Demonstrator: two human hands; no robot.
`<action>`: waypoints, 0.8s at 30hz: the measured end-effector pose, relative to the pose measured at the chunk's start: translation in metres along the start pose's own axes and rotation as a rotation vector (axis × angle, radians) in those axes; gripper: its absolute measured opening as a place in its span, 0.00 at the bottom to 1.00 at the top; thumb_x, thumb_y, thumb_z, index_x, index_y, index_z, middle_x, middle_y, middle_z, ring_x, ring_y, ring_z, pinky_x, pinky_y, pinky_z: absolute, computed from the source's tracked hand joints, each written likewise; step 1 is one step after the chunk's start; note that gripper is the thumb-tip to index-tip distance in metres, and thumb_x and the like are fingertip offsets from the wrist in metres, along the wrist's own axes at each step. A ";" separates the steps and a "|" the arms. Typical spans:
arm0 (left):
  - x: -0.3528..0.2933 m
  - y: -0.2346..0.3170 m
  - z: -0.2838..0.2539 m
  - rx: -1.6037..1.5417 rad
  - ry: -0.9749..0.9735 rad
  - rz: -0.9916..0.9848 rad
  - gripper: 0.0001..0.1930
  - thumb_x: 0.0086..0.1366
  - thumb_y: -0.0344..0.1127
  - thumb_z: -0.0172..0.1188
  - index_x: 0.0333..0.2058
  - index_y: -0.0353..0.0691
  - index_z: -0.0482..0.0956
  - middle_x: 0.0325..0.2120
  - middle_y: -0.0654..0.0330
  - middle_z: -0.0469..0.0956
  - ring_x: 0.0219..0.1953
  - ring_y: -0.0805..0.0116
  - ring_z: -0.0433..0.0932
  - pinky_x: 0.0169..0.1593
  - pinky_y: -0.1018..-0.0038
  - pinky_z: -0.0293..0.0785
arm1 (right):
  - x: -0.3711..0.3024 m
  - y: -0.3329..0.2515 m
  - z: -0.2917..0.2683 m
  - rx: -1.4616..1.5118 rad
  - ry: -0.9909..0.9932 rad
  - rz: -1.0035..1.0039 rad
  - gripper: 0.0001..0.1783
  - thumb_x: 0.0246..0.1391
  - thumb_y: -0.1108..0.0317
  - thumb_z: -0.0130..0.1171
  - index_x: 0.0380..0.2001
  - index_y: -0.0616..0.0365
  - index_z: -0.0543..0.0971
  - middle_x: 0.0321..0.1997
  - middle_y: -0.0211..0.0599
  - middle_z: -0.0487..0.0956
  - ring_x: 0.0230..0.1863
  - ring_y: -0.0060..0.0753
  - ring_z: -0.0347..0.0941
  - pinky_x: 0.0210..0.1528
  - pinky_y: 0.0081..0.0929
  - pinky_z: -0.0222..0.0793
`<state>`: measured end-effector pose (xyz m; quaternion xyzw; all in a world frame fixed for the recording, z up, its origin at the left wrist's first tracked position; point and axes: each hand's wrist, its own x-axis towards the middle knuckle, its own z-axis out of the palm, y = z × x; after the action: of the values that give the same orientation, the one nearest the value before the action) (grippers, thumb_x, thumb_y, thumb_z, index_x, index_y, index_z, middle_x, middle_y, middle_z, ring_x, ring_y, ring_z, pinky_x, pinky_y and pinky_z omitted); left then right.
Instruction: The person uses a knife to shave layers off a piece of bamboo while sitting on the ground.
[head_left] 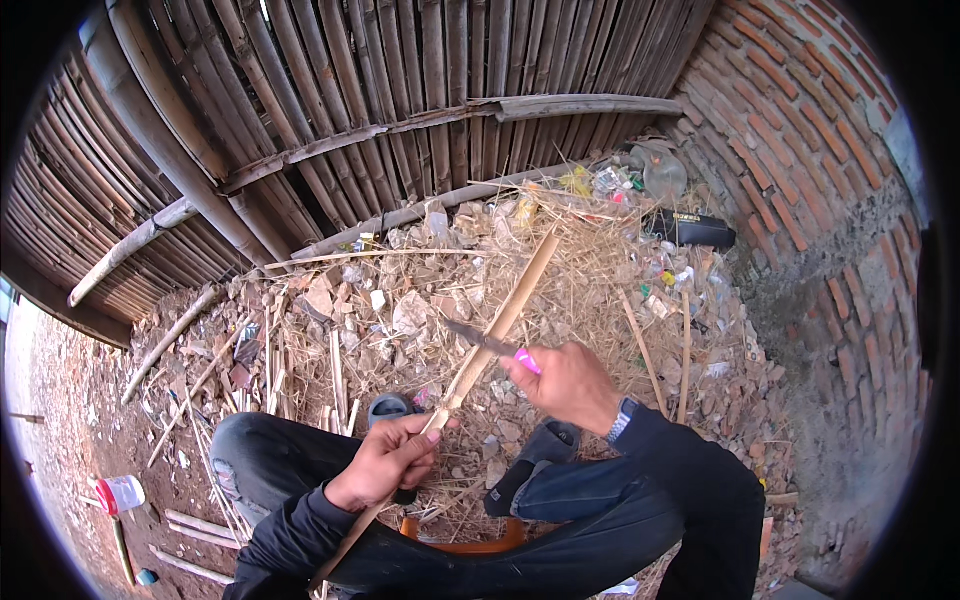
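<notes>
The person sits over a ground strewn with rubble and straw, knees in dark trousers spread to either side. The left hand (pixel 385 462) is clenched around the lower part of a long bamboo strip (pixel 492 335), which runs from beside the left thigh up and away to the right, its far end rising over the rubble heap (pixel 400 300). The right hand (pixel 565 382) grips the pink handle of a knife (pixel 482 340), whose dark blade points left and lies against the strip about midway along it. A watch (pixel 621 420) sits on the right wrist. Beyond the heap stands a bamboo fence (pixel 330 100), with a brick wall (pixel 800 130) on the right. A white cup with a red band (pixel 120 493) lies on the ground near left, well apart from the hands.
</notes>
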<state>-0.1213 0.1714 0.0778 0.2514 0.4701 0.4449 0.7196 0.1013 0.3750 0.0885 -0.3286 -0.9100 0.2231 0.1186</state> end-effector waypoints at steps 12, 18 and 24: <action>-0.004 -0.003 -0.001 -0.005 -0.003 -0.060 0.18 0.82 0.35 0.47 0.63 0.33 0.72 0.18 0.73 0.57 0.17 0.82 0.54 0.21 0.79 0.52 | 0.011 0.038 -0.016 -0.166 0.016 0.042 0.35 0.69 0.41 0.51 0.18 0.59 0.78 0.10 0.49 0.71 0.15 0.56 0.73 0.23 0.50 0.70; 0.009 -0.002 0.004 -0.029 0.028 -0.062 0.18 0.82 0.35 0.47 0.62 0.34 0.72 0.19 0.72 0.59 0.17 0.82 0.54 0.21 0.80 0.51 | 0.028 0.045 -0.021 -0.236 0.250 0.138 0.35 0.69 0.38 0.50 0.20 0.57 0.80 0.10 0.46 0.72 0.14 0.51 0.73 0.22 0.47 0.70; -0.016 0.003 0.000 -0.077 0.070 -0.111 0.17 0.81 0.35 0.47 0.61 0.33 0.73 0.18 0.72 0.58 0.17 0.81 0.54 0.21 0.80 0.50 | 0.044 0.082 -0.032 -0.430 0.072 0.243 0.39 0.71 0.34 0.40 0.25 0.57 0.82 0.13 0.43 0.75 0.18 0.46 0.79 0.23 0.48 0.75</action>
<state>-0.1247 0.1588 0.0873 0.1813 0.4906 0.4307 0.7355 0.1243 0.4697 0.0797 -0.4611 -0.8856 0.0251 0.0508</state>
